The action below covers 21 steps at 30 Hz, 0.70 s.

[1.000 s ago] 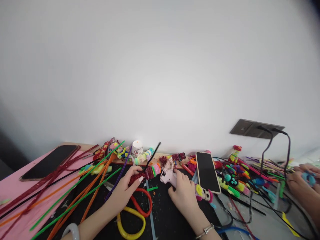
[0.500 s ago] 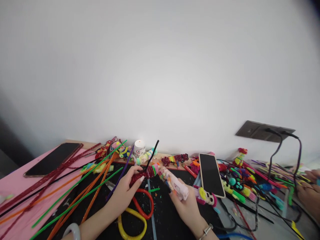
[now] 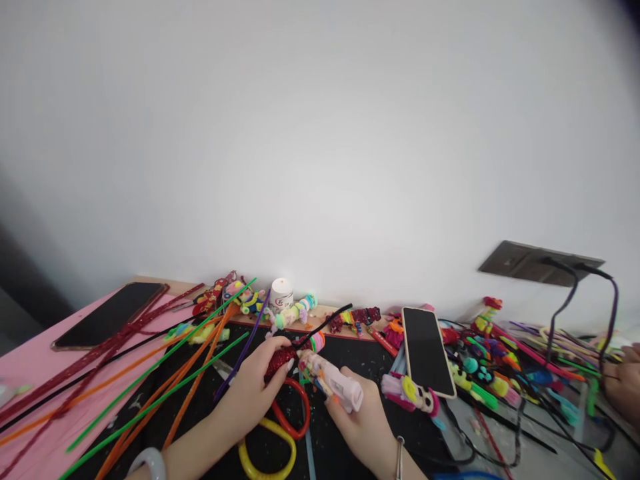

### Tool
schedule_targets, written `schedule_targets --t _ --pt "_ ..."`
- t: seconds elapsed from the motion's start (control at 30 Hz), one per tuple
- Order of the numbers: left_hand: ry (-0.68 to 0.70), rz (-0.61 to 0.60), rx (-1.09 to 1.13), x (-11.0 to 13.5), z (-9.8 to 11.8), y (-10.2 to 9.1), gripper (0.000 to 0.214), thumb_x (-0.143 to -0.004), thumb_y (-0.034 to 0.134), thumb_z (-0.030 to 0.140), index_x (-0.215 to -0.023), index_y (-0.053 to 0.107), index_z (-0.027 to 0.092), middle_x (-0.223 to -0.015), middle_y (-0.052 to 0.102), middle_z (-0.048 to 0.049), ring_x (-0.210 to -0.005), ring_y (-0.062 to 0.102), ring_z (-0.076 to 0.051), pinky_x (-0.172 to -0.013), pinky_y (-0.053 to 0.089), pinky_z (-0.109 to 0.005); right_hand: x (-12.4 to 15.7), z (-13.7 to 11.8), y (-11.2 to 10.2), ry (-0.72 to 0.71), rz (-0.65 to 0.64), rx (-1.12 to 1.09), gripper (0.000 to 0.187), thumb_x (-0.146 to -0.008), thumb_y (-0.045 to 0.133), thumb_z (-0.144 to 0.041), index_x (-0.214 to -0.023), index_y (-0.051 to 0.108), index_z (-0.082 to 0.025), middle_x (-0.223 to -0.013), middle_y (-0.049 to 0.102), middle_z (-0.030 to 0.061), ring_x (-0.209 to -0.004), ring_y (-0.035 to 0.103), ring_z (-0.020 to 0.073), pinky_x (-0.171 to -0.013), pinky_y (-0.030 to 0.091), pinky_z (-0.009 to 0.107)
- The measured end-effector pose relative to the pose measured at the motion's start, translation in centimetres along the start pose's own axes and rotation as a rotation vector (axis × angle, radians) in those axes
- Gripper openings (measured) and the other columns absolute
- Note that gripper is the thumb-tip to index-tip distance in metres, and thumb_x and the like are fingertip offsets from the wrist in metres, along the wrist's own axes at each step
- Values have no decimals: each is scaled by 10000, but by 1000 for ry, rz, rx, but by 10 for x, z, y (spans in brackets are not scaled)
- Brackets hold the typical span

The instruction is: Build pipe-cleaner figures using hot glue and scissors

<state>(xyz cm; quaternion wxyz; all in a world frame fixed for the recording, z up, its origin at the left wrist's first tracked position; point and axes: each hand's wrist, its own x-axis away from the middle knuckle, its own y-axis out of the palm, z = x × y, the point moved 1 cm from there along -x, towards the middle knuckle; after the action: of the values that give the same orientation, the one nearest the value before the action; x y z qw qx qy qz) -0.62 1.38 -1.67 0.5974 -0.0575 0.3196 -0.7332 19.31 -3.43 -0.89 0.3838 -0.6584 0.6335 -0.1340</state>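
My left hand [image 3: 250, 393] is closed around a glittery red pipe-cleaner roll [image 3: 279, 358] with pink and green rings at its end and a black stem [image 3: 325, 321] sticking out to the right. My right hand [image 3: 360, 423] grips a pale pink glue gun [image 3: 334, 381]. The gun's nozzle points left and touches the red roll. Both hands hover over a black mat [image 3: 325, 440]. A red loop [image 3: 290, 413] and a yellow loop [image 3: 267, 457] of pipe cleaner lie under my left hand.
Long green, orange and red pipe cleaners [image 3: 165, 380] fan out at left over a pink sheet [image 3: 30, 373] with a phone [image 3: 107, 313]. A second phone [image 3: 427, 350], a white jar [image 3: 281, 293], small figures and cables lie behind. Another person's hand [image 3: 623, 383] shows at right.
My right hand lifted the glue gun from the mat, turned it and brought its nozzle against the red roll. The black stem swung from upright down to the right. The view drifted left.
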Motion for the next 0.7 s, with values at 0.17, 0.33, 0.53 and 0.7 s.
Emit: schedule_targets --t 0.17,0.33,0.53,0.7 --pt "13 1 -4 0 -1 1 232 -865 435 266 -1092 463 224 -1106 582 -78 -1049 536 -224 -923 410 -381 -1 -1 -1 5 -20 16 150 -777 452 -178 -653 374 -212 -600 420 -40 -514 441 113 -487 333 208" --pt "20 15 -12 0 2 0 227 -854 446 259 -1075 482 227 -1078 599 -69 -1026 553 -221 -900 429 -358 -3 -4 -1 2 -42 46 176 -758 455 -164 -631 344 -213 -603 423 -36 -526 443 118 -499 324 215" --pt "32 22 -7 -1 3 0 224 -846 449 252 -1063 497 225 -1054 605 -67 -998 564 -223 -884 437 -357 -3 -3 -1 -4 -43 45 184 -766 454 -156 -632 340 -213 -598 425 -37 -528 442 117 -498 315 214" --pt "23 8 -6 -1 3 0 221 -852 447 260 -1065 490 223 -1051 602 -67 -996 562 -216 -886 437 -352 -3 -3 -1 -5 -42 52 179 -767 453 -157 -632 350 -211 -604 426 -36 -530 446 117 -504 321 215"
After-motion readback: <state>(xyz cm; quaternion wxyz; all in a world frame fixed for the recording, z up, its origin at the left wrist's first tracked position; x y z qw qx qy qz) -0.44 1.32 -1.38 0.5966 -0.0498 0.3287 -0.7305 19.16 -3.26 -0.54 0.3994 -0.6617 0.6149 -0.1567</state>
